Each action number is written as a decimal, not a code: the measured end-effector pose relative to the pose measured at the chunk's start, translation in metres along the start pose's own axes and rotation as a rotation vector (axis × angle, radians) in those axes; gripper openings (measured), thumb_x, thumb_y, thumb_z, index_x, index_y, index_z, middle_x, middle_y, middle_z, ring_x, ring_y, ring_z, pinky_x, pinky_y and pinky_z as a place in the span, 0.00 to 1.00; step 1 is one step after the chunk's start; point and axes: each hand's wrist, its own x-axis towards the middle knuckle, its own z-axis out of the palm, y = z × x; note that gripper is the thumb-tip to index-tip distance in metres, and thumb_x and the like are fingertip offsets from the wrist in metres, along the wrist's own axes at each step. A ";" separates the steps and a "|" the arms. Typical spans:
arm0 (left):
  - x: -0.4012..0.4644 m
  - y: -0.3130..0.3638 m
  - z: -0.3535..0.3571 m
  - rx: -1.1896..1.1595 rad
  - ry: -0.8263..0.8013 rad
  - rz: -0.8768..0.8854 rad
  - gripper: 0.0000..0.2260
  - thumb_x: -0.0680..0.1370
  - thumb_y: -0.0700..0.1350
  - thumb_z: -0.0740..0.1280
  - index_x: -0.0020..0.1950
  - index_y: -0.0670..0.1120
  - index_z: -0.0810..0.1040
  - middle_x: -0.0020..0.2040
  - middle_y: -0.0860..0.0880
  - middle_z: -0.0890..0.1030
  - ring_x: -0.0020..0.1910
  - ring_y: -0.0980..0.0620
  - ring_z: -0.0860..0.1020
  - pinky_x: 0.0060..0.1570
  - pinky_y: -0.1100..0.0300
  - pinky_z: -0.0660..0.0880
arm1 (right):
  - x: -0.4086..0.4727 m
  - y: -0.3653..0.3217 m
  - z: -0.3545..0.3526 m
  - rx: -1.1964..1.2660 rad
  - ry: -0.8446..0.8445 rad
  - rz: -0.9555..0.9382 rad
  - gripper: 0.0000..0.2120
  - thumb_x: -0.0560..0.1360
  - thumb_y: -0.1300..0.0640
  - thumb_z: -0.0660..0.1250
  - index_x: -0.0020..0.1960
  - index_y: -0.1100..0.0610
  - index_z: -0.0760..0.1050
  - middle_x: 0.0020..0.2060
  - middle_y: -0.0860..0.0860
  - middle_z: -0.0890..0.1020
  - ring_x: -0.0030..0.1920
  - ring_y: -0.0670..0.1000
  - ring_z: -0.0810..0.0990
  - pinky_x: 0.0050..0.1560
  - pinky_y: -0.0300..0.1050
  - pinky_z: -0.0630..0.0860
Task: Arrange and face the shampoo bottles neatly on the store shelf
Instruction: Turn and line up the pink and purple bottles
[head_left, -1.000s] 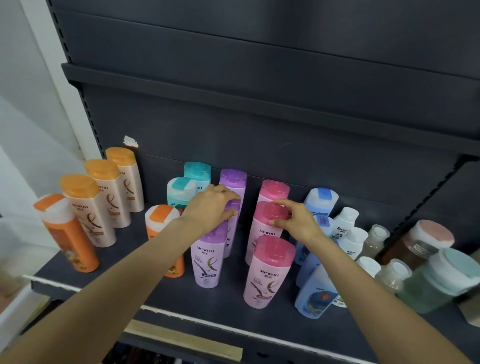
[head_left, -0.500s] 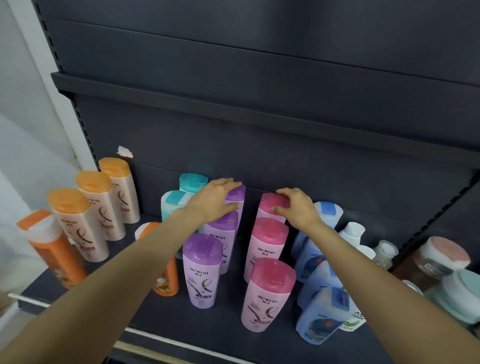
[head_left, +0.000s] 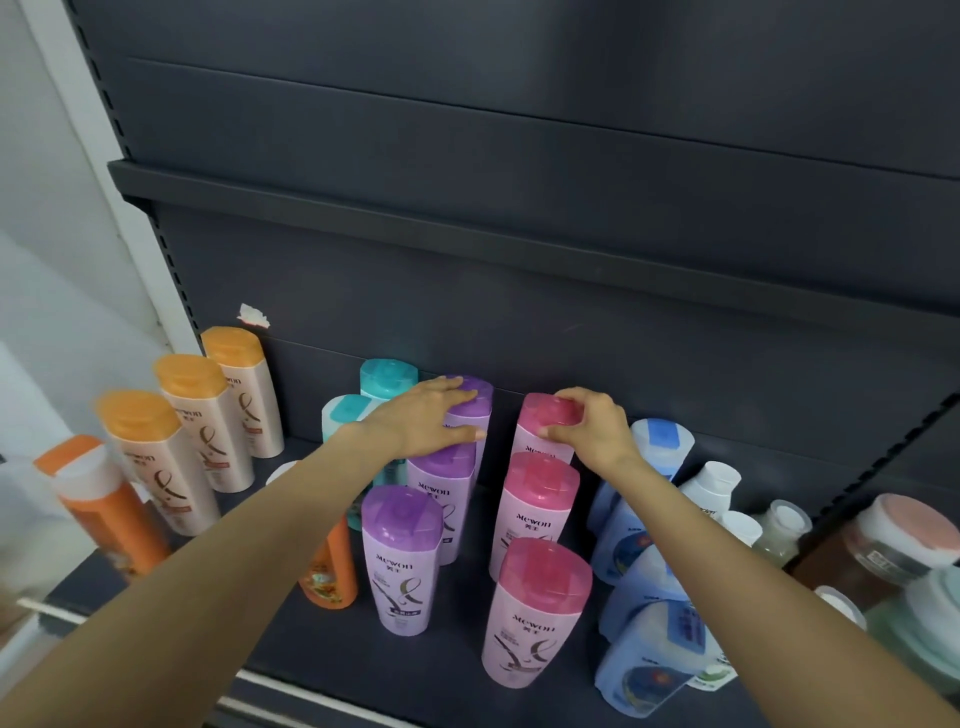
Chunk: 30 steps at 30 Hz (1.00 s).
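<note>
Head view: your left hand (head_left: 421, 418) reaches to the shelf's (head_left: 332, 649) back edge, fingers curled over the rear purple bottle's (head_left: 470, 410) cap; your right hand (head_left: 592, 428) pinches the rear pink bottle's (head_left: 543, 423) cap. Both bottles stand upright, each at the back of a three-deep row, with "Mewon" on the labels.

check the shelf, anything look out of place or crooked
Yes. A lone orange bottle stands between the peach row and the purple row, in no line of its own. The blue bottles on the right lean and crowd each other. A torn white scrap sticks to the back panel.
</note>
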 end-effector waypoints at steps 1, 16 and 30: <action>0.001 0.001 -0.001 0.010 -0.006 -0.003 0.29 0.78 0.57 0.61 0.76 0.49 0.60 0.78 0.49 0.56 0.76 0.50 0.54 0.73 0.58 0.51 | 0.000 -0.002 -0.003 0.026 0.016 -0.002 0.24 0.67 0.61 0.76 0.62 0.60 0.76 0.54 0.54 0.80 0.53 0.49 0.77 0.53 0.36 0.68; -0.015 0.055 -0.053 -0.215 0.151 0.105 0.28 0.76 0.51 0.67 0.73 0.45 0.64 0.73 0.45 0.66 0.72 0.48 0.65 0.68 0.60 0.60 | -0.032 -0.071 -0.085 0.420 0.357 -0.197 0.21 0.66 0.62 0.76 0.58 0.58 0.78 0.49 0.50 0.83 0.50 0.49 0.81 0.54 0.42 0.76; -0.039 0.059 -0.095 -0.364 0.302 0.274 0.22 0.70 0.41 0.73 0.63 0.51 0.75 0.55 0.52 0.79 0.53 0.54 0.77 0.57 0.56 0.74 | -0.073 -0.104 -0.119 0.889 0.206 -0.379 0.17 0.71 0.68 0.69 0.57 0.54 0.77 0.52 0.53 0.82 0.54 0.50 0.80 0.58 0.46 0.78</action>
